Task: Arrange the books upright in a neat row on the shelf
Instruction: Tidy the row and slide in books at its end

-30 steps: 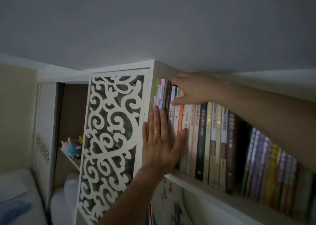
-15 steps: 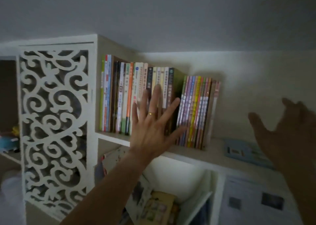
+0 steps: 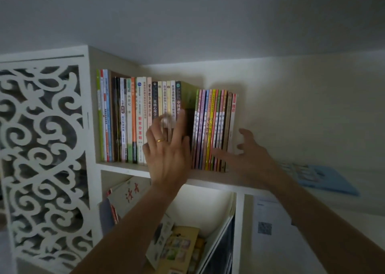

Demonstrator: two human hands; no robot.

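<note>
On the dim shelf (image 3: 208, 180) at centre frame, I judged my flat left hand (image 3: 166, 148) should brace the taller books (image 3: 145, 115) while my right hand (image 3: 248, 155), fingers loosely spread and holding nothing, squared the thin books (image 3: 212, 127).

Both arms reach up and forward, left hand (image 3: 166, 150) flat with straight fingers, right hand (image 3: 248, 152) spread, fingers loosely curled.

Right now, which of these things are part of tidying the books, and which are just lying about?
Part of the job:
- row of upright books
- thin colourful books leaning at the row's right end
- shelf
- left hand
- right hand

Just lying about:
- blue booklet lying flat
- carved white panel
- items in the cubby below
</note>
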